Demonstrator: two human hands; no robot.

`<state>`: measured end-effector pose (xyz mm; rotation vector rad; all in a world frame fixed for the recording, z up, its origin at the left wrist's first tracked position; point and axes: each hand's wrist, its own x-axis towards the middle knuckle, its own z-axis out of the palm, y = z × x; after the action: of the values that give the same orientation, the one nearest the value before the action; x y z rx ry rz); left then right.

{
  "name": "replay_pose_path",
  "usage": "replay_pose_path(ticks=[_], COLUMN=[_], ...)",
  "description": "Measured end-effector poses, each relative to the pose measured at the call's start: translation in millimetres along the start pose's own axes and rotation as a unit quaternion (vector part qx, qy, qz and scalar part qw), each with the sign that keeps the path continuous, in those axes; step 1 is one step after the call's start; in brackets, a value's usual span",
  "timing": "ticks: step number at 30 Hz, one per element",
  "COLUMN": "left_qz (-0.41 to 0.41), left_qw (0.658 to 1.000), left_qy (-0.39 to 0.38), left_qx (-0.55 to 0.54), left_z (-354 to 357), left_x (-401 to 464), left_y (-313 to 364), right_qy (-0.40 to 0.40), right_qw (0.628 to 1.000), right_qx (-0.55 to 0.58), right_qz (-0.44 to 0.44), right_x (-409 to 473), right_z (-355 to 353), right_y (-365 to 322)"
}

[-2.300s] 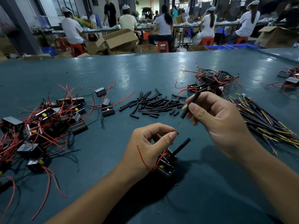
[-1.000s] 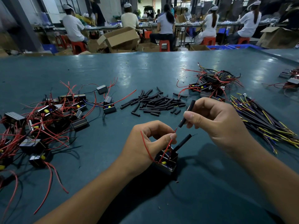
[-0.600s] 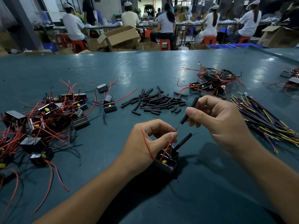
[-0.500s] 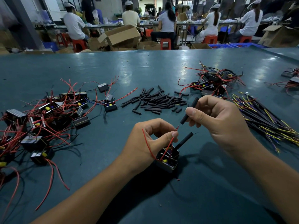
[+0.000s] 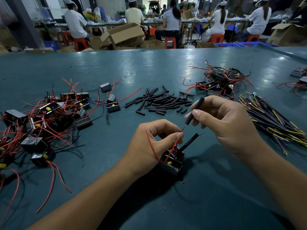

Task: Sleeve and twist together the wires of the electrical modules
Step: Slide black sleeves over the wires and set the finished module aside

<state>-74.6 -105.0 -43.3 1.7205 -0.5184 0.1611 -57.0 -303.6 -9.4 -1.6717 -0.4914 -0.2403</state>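
While left hand (image 5: 154, 143) pinches red wire (image 5: 174, 146), right hand (image 5: 222, 123) pinches sleeve (image 5: 194, 112)

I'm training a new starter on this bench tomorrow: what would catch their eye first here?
Front and centre, the left hand pinches a red wire rising from a small module, while the right hand holds a black sleeve right at the wire's tip. Behind them a pile of black sleeves lies mid-table, and a tangle of modules with red wires sprawls at the left.
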Motion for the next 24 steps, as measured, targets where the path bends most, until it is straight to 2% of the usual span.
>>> replay_pose_path(ticks=[6, 22, 24], left_qz=[-0.005, -0.014, -0.026], left_qw=[1.000, 1.000, 0.999], left_qy=[0.001, 0.001, -0.025], left_qx=[-0.003, -0.016, -0.005], left_z=[-1.3, 0.2, -4.6], left_x=[-1.3, -2.2, -2.5], left_y=[-0.1, 1.3, 4.2], right_qy=[0.017, -0.039, -0.050], right_qw=[1.000, 0.999, 0.998], right_qx=[0.011, -0.014, -0.024], right_qz=[0.001, 0.007, 0.005], right_x=[0.4, -5.2, -5.9], right_z=[-0.7, 3.8, 3.5], right_y=[0.1, -2.7, -2.5])
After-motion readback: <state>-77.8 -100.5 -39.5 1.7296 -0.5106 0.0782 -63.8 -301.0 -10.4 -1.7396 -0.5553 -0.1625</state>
